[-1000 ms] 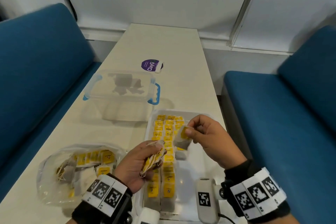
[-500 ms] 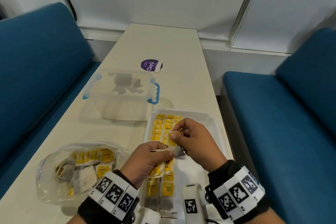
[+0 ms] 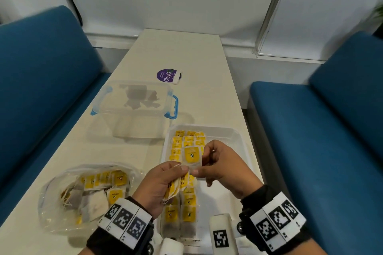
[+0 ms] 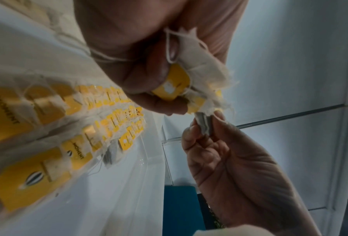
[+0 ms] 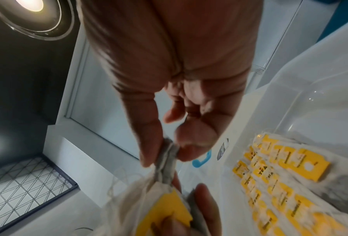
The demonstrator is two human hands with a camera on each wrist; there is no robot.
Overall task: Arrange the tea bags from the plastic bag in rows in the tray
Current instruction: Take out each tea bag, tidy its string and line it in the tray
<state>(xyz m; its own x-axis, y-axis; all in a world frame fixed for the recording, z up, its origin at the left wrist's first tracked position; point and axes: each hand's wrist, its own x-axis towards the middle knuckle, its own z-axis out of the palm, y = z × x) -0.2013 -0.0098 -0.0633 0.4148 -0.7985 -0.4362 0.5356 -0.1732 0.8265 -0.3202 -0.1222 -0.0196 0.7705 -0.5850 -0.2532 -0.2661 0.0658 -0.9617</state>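
My left hand (image 3: 182, 172) grips a bunch of tea bags (image 3: 176, 186) with yellow tags over the near half of the white tray (image 3: 238, 136). My right hand (image 3: 196, 171) pinches the lower edge of a single tea bag (image 3: 191, 156), which stands upright between the hands, right at the left fingertips. Both wrist views show the pinched tea bag (image 4: 205, 123) (image 5: 167, 159) touching the bunch (image 4: 181, 83). Rows of tea bags (image 3: 180, 147) fill the tray's left part. The plastic bag (image 3: 83, 192) with more tea bags lies left of the tray.
A clear lidded box with blue handles (image 3: 134, 105) stands beyond the plastic bag, and a purple round lid (image 3: 169, 75) lies farther back. Blue benches (image 3: 331, 151) flank the narrow table. The tray's right part (image 3: 228, 192) is bare.
My right hand has come in from over the tray to meet the left hand. The single tea bag now stands upright with its yellow tag facing me.
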